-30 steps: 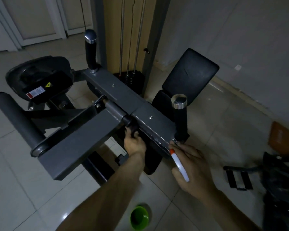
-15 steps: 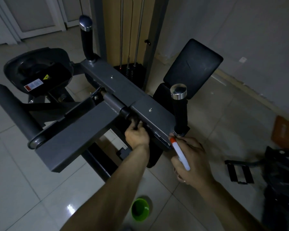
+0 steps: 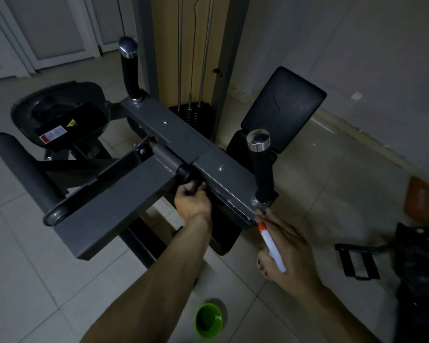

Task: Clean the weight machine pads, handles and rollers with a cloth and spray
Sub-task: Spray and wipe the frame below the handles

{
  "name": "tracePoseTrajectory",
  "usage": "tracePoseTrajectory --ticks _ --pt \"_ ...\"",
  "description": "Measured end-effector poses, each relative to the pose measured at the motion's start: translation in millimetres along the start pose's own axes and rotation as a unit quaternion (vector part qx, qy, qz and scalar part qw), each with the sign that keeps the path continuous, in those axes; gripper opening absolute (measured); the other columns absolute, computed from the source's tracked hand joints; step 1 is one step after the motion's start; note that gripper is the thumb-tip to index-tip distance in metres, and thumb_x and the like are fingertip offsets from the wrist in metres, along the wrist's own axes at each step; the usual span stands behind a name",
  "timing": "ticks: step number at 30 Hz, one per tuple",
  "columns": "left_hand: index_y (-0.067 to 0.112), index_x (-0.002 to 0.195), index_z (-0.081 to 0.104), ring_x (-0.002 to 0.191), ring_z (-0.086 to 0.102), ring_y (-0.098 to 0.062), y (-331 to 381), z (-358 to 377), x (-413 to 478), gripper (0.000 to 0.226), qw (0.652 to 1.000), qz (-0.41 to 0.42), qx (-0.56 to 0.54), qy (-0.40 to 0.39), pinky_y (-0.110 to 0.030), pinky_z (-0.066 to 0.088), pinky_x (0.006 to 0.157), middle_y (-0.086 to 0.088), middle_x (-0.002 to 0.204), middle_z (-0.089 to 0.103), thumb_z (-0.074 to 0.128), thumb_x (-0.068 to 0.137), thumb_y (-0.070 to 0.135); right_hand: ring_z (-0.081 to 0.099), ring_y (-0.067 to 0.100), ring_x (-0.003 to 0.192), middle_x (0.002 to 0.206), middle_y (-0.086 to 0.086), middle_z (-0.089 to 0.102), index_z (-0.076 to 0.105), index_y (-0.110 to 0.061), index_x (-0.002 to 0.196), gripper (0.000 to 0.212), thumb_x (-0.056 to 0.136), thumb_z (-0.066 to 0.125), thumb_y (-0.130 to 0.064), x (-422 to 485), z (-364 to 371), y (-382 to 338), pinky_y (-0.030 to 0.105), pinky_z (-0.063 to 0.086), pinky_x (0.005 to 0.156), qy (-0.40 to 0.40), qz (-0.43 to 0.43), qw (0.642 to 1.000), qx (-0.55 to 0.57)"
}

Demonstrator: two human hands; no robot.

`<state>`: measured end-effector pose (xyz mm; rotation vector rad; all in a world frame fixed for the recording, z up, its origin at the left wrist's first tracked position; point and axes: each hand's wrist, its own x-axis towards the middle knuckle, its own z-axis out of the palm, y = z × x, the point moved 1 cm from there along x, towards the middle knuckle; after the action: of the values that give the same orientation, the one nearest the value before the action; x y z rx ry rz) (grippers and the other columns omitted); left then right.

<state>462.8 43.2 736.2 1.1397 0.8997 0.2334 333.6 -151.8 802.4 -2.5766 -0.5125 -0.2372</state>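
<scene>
While my left hand curls round a dark knob under the grey crossbeam of the weight machine, my right hand grips a white, orange-tipped spray bottle beside the near handle. I cannot read the red-and-white sticker on the black shroud.

The bar runs across the middle, from far left to near right. A handle stands upright on each end of it: the far handle at the back left, the near handle at the front right. Behind the near handle and to its right stands the pad, tilted. The stack is behind the middle of the bar. The arm goes out from under the bar to the front left, and the roller lies left of it. The left hand grips the knob under the bar. The right hand holds the spray just beside the near end. The cup is on the floor, between the forearms.
</scene>
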Motion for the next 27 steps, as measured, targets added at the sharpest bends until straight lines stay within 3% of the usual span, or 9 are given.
tracePoseTrajectory --ticks 4,7,9,11,13,16,19,23,27 --pt "0.039 0.080 0.063 0.098 0.069 -0.017 -41 -11 -45 0.039 0.983 0.115 0.094 -0.106 -0.031 0.055 0.095 -0.002 0.103 0.070 0.073 0.080 0.001 0.049 0.012 0.137 0.149 0.002 0.054 0.049 -0.015 0.151 0.053 0.099 0.061 -0.019 -5 0 8 0.026 0.037 0.115 -0.006 0.028 0.999 0.033" --pt "0.038 0.092 0.066 0.102 0.066 -0.014 -34 -21 -40 0.039 0.964 0.175 0.155 -0.131 -0.035 0.053 0.102 0.000 0.108 0.068 0.075 0.084 0.001 0.059 0.005 0.096 0.105 -0.001 0.058 0.053 -0.017 0.119 0.028 0.111 0.039 -0.040 -5 15 23 0.012 0.051 0.093 0.007 0.056 0.998 0.026" --pt "0.038 0.097 0.068 0.106 0.066 -0.016 -24 -22 -22 0.034 0.969 0.160 0.158 -0.103 -0.038 0.053 0.103 0.002 0.112 0.067 0.076 0.086 0.007 0.056 -0.001 0.072 0.069 -0.013 0.047 0.055 -0.018 0.103 0.005 0.100 0.059 -0.020 -7 16 24 0.016 0.057 0.069 -0.007 0.097 0.995 0.033" --pt "0.033 0.105 0.070 0.107 0.065 -0.016 -17 -17 -18 0.029 0.978 0.138 0.134 -0.080 -0.037 0.054 0.102 0.002 0.115 0.066 0.076 0.088 0.009 0.049 -0.017 0.063 0.058 -0.022 0.043 0.065 -0.005 0.094 0.028 0.069 0.072 0.008 -5 11 15 -0.005 0.040 0.064 -0.023 0.131 0.988 0.073" --pt "0.022 0.114 0.073 0.104 0.063 -0.011 -22 -14 -38 0.029 0.977 0.141 0.136 -0.086 -0.025 0.052 0.098 0.004 0.114 0.063 0.074 0.089 0.007 0.045 -0.010 0.061 0.060 -0.010 0.053 0.069 0.005 0.089 0.031 0.060 0.075 0.013 -6 14 13 -0.007 0.039 0.070 -0.010 0.117 0.992 0.057" --pt "0.013 0.114 0.076 0.093 0.059 0.004 -44 -21 -82 0.029 0.953 0.189 0.176 -0.155 -0.005 0.045 0.087 0.004 0.106 0.063 0.071 0.089 0.000 0.062 0.014 0.087 0.094 0.004 0.065 0.066 0.006 0.120 0.034 0.087 0.065 -0.003 -10 11 21 0.037 0.061 0.088 0.009 0.146 0.988 0.044" --pt "0.014 0.108 0.078 0.093 0.060 0.008 -55 -34 -103 0.030 0.924 0.234 0.207 -0.222 -0.011 0.049 0.090 0.006 0.102 0.065 0.070 0.086 -0.005 0.052 -0.002 0.123 0.135 -0.010 0.062 0.051 -0.022 0.148 0.053 0.096 0.060 -0.019 -10 -5 6 0.020 0.045 0.105 -0.014 0.102 0.992 0.071" --pt "0.021 0.112 0.073 0.104 0.062 -0.008 -31 -28 -54 0.026 0.959 0.177 0.184 -0.126 -0.018 0.048 0.098 0.004 0.115 0.065 0.071 0.090 0.006 0.050 -0.008 0.064 0.071 -0.027 0.048 0.054 -0.028 0.111 0.037 0.080 0.062 -0.011 -8 4 2 0.026 0.047 0.066 0.033 0.142 0.988 0.048" --pt "0.019 0.109 0.072 0.103 0.061 -0.011 -44 -21 -75 0.029 0.951 0.188 0.195 -0.148 -0.022 0.047 0.097 0.000 0.112 0.065 0.069 0.088 0.000 0.053 -0.013 0.070 0.080 -0.040 0.053 0.054 -0.029 0.118 0.051 0.080 0.070 0.000 -12 8 4 0.013 0.040 0.067 0.019 0.142 0.988 0.049"
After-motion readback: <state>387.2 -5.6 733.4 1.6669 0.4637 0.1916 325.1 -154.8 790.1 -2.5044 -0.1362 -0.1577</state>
